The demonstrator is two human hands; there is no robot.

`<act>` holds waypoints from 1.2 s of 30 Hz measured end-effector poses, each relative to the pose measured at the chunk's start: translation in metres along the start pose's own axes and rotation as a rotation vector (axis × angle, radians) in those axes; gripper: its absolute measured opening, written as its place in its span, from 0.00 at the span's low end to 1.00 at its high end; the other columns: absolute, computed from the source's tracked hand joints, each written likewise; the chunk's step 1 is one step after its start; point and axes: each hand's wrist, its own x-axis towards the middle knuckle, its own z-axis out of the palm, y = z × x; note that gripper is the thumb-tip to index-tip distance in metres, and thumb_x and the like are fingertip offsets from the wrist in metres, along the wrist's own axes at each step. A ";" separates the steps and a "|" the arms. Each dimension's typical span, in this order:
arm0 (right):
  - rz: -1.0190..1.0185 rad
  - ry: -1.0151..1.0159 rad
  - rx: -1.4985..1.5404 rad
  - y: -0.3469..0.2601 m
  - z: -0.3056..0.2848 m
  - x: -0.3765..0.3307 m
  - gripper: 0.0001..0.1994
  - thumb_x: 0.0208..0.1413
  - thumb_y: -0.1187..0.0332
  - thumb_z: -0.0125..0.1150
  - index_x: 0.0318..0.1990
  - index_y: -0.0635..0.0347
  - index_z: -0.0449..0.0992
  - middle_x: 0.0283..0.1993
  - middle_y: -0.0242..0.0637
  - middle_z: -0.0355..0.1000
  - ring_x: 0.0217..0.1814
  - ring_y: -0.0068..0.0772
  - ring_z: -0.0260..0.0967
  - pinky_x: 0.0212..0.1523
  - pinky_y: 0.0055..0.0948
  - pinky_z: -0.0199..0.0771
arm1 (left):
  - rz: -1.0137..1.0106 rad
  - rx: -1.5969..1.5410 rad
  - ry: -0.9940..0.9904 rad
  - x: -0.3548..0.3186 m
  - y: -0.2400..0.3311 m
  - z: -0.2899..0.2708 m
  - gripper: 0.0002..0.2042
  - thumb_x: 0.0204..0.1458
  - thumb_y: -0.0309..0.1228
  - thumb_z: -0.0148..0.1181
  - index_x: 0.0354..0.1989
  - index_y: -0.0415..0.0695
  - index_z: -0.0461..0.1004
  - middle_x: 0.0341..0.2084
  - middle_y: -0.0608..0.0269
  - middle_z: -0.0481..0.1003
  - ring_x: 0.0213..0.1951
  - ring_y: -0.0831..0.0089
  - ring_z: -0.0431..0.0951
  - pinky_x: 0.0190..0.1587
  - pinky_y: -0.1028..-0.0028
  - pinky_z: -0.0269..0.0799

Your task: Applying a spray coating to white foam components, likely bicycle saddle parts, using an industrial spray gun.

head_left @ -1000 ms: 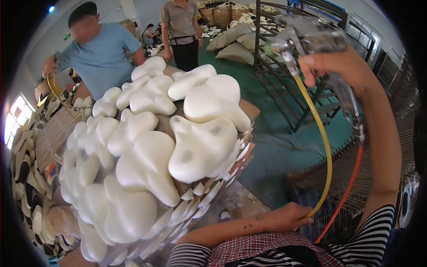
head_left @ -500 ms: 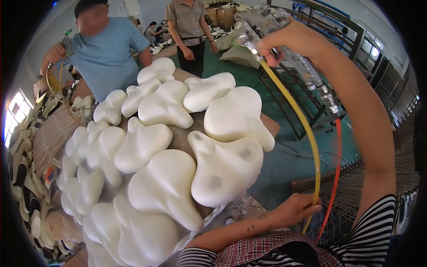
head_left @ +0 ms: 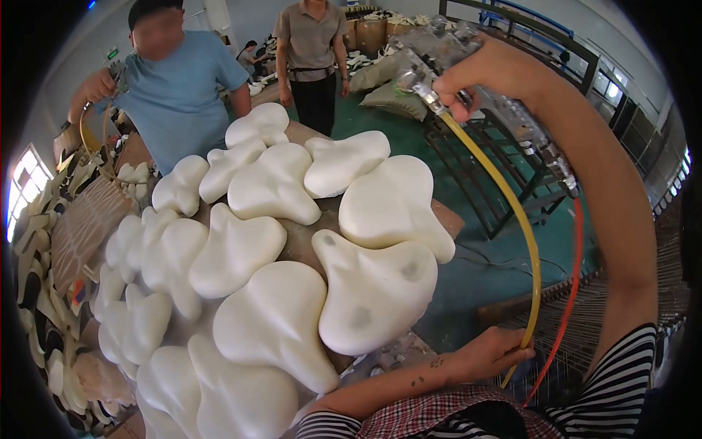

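Observation:
In my raised right hand (head_left: pixel 462 91) is a metal spray gun (head_left: pixel 504 110), its body crusted with residue. A yellow hose (head_left: pixel 528 238) and a red hose (head_left: pixel 567 314) hang down from it. My left hand (head_left: pixel 501 353) pinches the yellow hose low down, in front of my body. Left of my hands, white foam saddle pads (head_left: pixel 274 314) cover a table, most of them apart or just touching. The nearest one to my left hand is a foam pad with three grey patches (head_left: pixel 376 293). Mist blurs the pads at the left.
Across the table stands a person in a blue shirt (head_left: pixel 186 80), one hand raised near another hose. A second person (head_left: pixel 311 44) stands behind. Piled pads (head_left: pixel 51 314) lie along the left. Dark metal frames (head_left: pixel 482 175) and sacks (head_left: pixel 395 101) are beyond the table; wire racks (head_left: pixel 643 307) stand at right.
My right hand and the spray gun have shifted slightly right and down in view, the hoses swinging right. The pads appear a little lower. The second person's arm has dropped to their side.

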 end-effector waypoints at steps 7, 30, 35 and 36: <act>-0.015 -0.015 -0.121 0.001 -0.020 -0.026 0.10 0.48 0.63 0.62 0.21 0.59 0.77 0.19 0.32 0.73 0.22 0.22 0.70 0.28 0.24 0.69 | -0.022 0.027 -0.045 0.004 -0.006 0.007 0.09 0.60 0.33 0.54 0.37 0.38 0.69 0.24 0.53 0.71 0.28 0.57 0.75 0.33 0.64 0.69; -0.214 -0.104 0.197 -0.015 0.048 -0.010 0.08 0.49 0.64 0.59 0.26 0.58 0.77 0.21 0.33 0.74 0.26 0.22 0.70 0.28 0.22 0.65 | -0.049 0.010 0.068 -0.017 0.004 0.017 0.09 0.59 0.33 0.55 0.37 0.37 0.71 0.23 0.54 0.73 0.27 0.64 0.75 0.32 0.66 0.69; -0.099 -0.022 0.219 -0.018 0.057 0.000 0.08 0.47 0.65 0.61 0.25 0.61 0.77 0.20 0.34 0.73 0.24 0.23 0.69 0.26 0.24 0.65 | -0.121 -0.008 0.131 -0.028 0.006 0.015 0.09 0.59 0.32 0.55 0.39 0.37 0.72 0.23 0.53 0.73 0.27 0.63 0.76 0.32 0.66 0.70; -0.137 -0.065 0.223 -0.019 0.060 0.001 0.08 0.47 0.66 0.61 0.25 0.61 0.77 0.20 0.34 0.73 0.24 0.23 0.69 0.26 0.24 0.66 | -0.099 0.009 0.126 -0.029 0.006 0.015 0.09 0.59 0.32 0.55 0.39 0.37 0.72 0.22 0.54 0.73 0.26 0.64 0.76 0.31 0.66 0.70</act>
